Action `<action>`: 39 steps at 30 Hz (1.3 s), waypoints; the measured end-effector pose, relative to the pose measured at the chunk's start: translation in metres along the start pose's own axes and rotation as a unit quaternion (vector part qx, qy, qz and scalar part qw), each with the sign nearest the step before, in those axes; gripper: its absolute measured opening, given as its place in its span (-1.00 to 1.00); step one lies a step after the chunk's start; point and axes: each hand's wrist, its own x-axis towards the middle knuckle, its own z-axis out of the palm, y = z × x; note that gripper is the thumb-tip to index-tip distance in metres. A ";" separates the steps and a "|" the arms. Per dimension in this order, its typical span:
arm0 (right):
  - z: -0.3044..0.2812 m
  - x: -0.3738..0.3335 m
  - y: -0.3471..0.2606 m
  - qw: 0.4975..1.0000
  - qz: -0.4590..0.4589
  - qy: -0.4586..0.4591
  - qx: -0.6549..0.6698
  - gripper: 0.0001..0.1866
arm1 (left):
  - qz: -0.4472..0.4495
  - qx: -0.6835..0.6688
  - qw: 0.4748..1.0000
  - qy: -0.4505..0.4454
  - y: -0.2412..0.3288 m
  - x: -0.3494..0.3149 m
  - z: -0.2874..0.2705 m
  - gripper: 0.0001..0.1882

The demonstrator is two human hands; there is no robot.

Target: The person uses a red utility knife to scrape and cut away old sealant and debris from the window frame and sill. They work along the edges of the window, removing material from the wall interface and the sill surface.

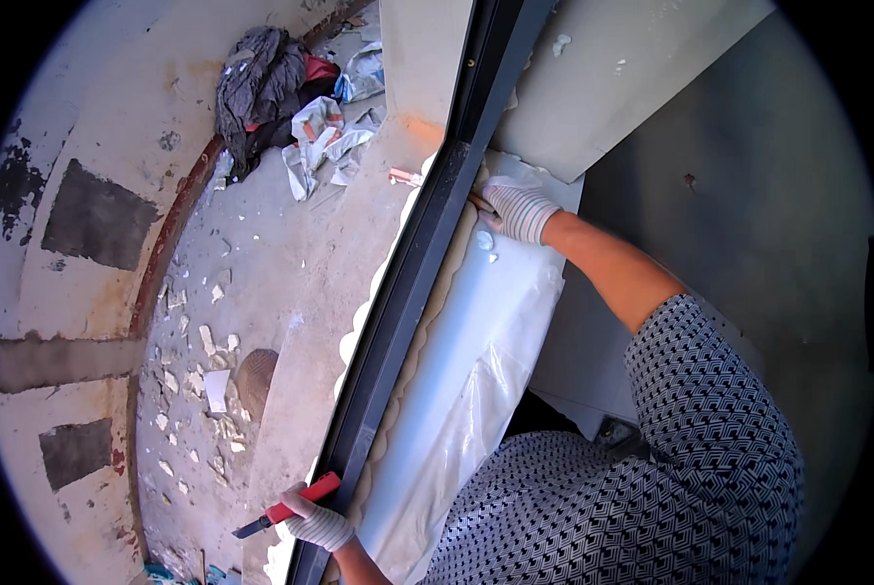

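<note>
Your patterned sleeve [691,409] is filling the near right of the view, so that's the closest thing going on. At the near end, your left hand [315,522], in a pale knit glove, is closing around the red handle of a utility knife [286,511], with the dark blade poking out to the left, just over the edge of the dark window frame [408,292]. That frame is running diagonally from the near end up to the far end, and a wavy line of cream expanding foam [422,331] is bulging along both sides of it.

Your right hand [517,211] is reaching way out to the far end, gloved too, fingers curling down and pressing on the foam right beside the frame. I can't tell whether it's actually gripping anything under there. The two hands are sitting well apart, one at each end of the frame.

Right of the frame, a sheet of clear plastic film [476,370] is draping over the white sill, crinkling toward the near end.

Out to the left, past the frame, a concrete ledge [291,263] is lying strewn with small white chips, and at the far end a pile of dark rags [261,83] and crumpled paper is lying against the wall.
</note>
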 end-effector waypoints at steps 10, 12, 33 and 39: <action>0.021 0.005 0.012 0.994 -0.086 0.064 -0.031 -0.64 | 0.012 0.023 1.000 0.003 -0.023 0.010 -0.014 -0.28; 0.017 0.012 0.031 0.982 -0.179 0.060 -0.016 -0.65 | 0.011 0.020 1.000 0.005 -0.019 0.009 -0.012 -0.28; 0.083 -0.004 0.007 0.947 0.032 0.316 0.050 -0.78 | -0.006 -0.033 0.999 -0.036 -0.003 0.005 -0.014 -0.44; 0.093 -0.006 0.002 0.937 0.052 0.344 0.043 -0.78 | 0.014 -0.020 0.998 -0.050 -0.027 0.010 -0.023 -0.43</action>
